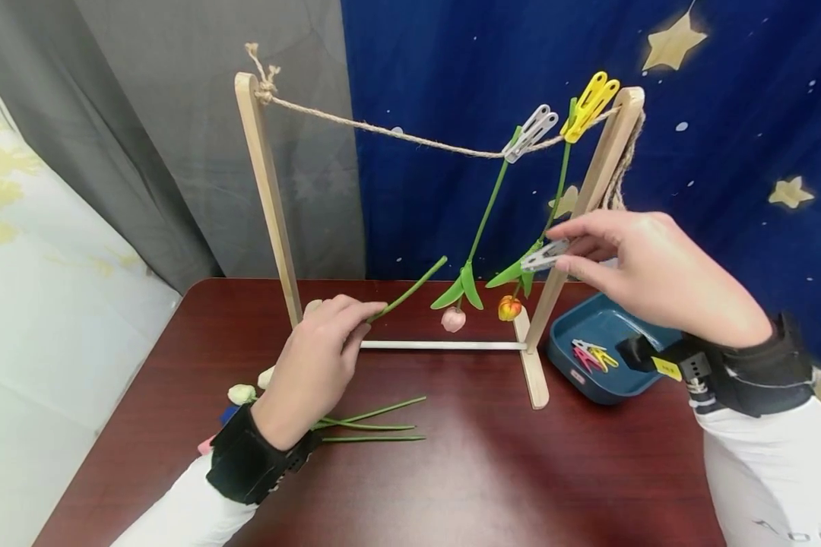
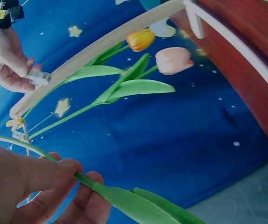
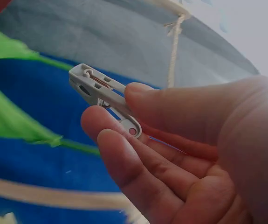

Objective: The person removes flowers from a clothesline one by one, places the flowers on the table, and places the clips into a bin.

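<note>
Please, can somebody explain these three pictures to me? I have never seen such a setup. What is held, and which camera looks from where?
A person works with bare hands; no machine. The large picture comes from a head camera, the others from wrist cameras. The left hand pinches a green flower stem. The right hand pinches a white clothespin. A wooden rack with a twine line stands on the dark red table; two tulips hang from it. More stems and a blue tray of clothespins lie there.

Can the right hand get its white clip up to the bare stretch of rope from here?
Probably yes: the right hand pinches the white clip below the rope, with open air between.
</note>
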The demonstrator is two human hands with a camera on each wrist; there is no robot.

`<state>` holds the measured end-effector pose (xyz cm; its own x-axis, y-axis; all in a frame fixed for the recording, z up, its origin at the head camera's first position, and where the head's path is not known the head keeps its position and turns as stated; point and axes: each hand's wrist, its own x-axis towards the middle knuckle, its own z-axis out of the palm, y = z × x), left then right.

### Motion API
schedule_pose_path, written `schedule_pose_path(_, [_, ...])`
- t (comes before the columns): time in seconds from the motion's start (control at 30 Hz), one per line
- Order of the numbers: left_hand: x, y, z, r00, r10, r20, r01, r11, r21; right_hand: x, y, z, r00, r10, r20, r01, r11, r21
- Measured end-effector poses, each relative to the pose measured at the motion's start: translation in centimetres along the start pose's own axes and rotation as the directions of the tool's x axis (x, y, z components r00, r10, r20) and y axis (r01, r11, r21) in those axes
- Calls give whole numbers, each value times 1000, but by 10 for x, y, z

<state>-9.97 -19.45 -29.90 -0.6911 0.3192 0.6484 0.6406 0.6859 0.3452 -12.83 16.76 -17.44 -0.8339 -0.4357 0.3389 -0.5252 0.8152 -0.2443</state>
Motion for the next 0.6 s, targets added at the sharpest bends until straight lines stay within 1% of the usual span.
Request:
schedule_pose_path(0.13, [-16,-8,1,999,33,18,-34,998,53,-15,20,13,999,48,23,-49,999,12])
schedule_pose_path(0.23, [-27,-12,2,998,32,62,-37,996,83,-27,37,21,996,82,38,-82,997,8])
schedule_pose_path(0.4, [-46,-19,3,989,33,144,-53,990,132,-41,68,39,995,94,35,-94,996,-4])
schedule_pose_path(0.5, [-57,-24,4,985,41,169,-69,984,162,-48,85,48,992,115,45,-114,993,-23])
schedule_pose_path(0.6, [-68,-28,5,981,45,187,-81,978,190,-54,101,56,985,157,72,-156,987,-19])
